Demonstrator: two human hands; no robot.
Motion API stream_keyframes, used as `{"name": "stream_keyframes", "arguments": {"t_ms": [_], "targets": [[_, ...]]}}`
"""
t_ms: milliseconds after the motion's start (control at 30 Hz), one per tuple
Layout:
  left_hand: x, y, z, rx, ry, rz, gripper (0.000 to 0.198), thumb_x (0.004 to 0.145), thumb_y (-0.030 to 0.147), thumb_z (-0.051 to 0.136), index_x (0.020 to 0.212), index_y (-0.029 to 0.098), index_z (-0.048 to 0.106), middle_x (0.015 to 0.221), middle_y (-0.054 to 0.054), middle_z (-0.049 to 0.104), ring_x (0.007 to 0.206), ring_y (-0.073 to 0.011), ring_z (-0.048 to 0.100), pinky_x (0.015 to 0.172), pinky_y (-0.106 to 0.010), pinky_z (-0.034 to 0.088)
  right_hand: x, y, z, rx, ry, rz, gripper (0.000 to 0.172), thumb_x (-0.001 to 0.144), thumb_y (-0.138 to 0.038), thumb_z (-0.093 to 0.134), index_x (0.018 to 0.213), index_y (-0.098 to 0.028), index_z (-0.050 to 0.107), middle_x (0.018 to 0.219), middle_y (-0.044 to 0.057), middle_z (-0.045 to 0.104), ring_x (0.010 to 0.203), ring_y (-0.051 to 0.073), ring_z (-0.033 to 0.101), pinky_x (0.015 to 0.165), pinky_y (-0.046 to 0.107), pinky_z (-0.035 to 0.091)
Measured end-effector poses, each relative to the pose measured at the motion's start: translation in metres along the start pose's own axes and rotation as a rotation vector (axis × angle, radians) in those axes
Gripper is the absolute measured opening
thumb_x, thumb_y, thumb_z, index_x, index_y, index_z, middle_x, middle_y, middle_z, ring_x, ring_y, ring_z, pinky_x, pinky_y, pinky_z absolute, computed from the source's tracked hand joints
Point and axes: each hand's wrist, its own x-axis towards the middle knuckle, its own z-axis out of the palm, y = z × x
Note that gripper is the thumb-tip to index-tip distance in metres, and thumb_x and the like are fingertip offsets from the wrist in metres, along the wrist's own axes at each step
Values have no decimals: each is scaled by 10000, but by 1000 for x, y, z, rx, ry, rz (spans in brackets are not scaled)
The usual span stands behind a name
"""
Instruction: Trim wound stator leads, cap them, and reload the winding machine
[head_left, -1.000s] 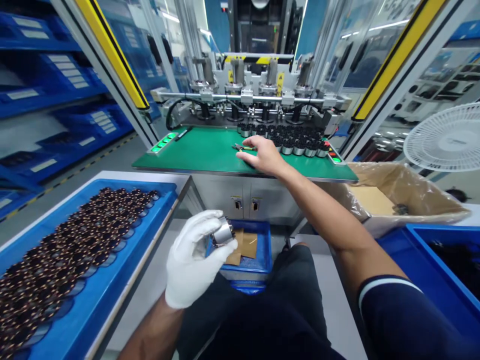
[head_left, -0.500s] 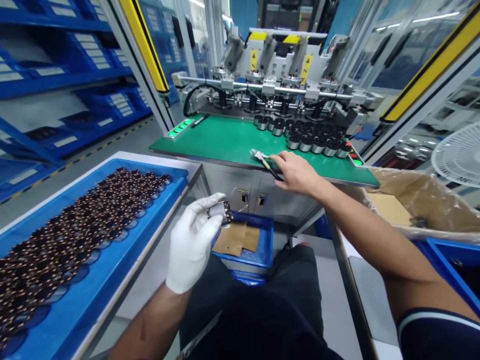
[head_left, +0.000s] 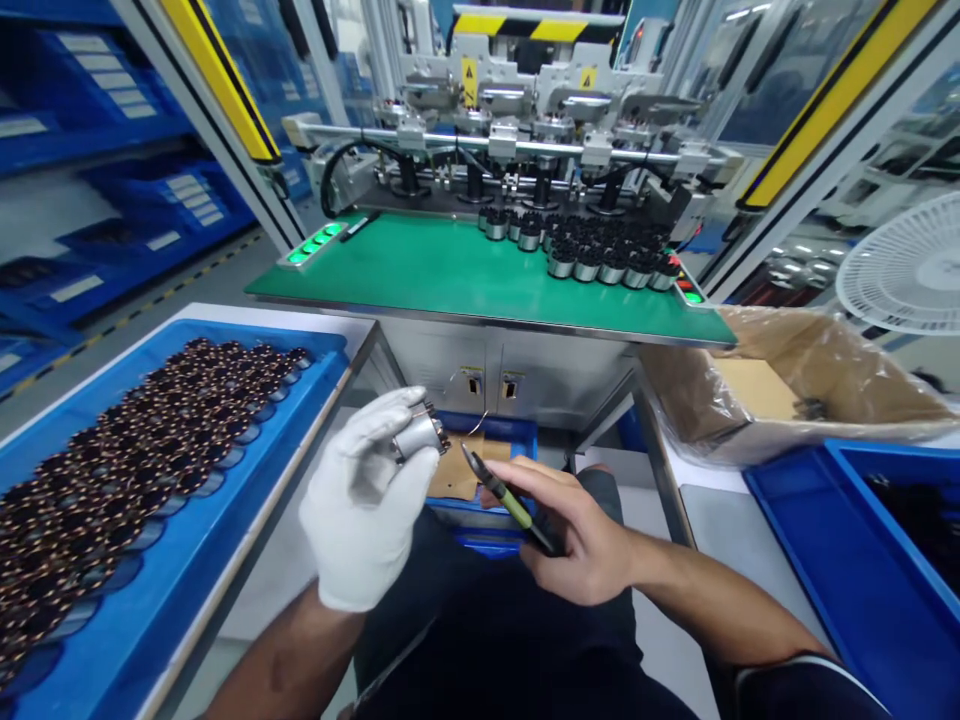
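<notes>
Sitting furthest left, a blue tray [head_left: 217, 510] is holding a big heap of copper-wound parts [head_left: 150, 470], packed in close. Next over, the white-gloved left hand [head_left: 364, 500] is pinching a silver part [head_left: 418, 436] between thumb and fingers. So that's where the main piece is: hanging in mid-air in front of the green table [head_left: 420, 275], lying roughly sideways with its spiky end facing right. A thin wire [head_left: 480, 424] is showing just past it, but I can't tell if it's attached.

Now the new bit: half a second ago the pliers [head_left: 514, 507] were out at the table's front edge. Now the bare right hand [head_left: 581, 525] is gripping them, fingers closed round the handles, and pointing the tip up and left at that spiky end. The tip is looking near but apart; can't really tell whether the jaws are parted. For the work, I'm reading it as: fetching the tool is done, one hand is steadying the piece, and tool and piece are finally lining up.

Further right, rows of silver-and-black parts [head_left: 607, 255] are standing on the table, then a plastic-lined cardboard box [head_left: 697, 410] and a blue bin [head_left: 795, 510] are filling the side.
</notes>
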Motion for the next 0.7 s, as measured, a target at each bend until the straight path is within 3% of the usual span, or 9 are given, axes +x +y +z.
{"name": "stream_keyframes", "arguments": {"t_ms": [267,533,700], "targets": [[-5,0,-3,17,-26,17,350,789,110,738,1100,246,654,1219,-32,704,1181,-203,647,975,-384,581,-1,6,7,15,29,-15,798,704,-73,519,1483,-181,389,989,69,639,800,159,619,693,279,542],[-5,-2,1,-6,-26,7,403,777,62,737,1117,266,667,1217,-34,697,1196,-189,632,980,-340,566,0,11,8,87,78,-45,834,670,-22,513,1485,-182,429,931,51,619,747,128,555,624,245,499],[-3,-8,-2,-68,-82,52,479,743,32,749,1144,281,665,1219,-28,697,1185,-175,642,989,-300,557,-5,11,6,322,99,176,813,688,-4,521,1470,-217,461,940,30,593,736,87,548,632,208,496]]}}
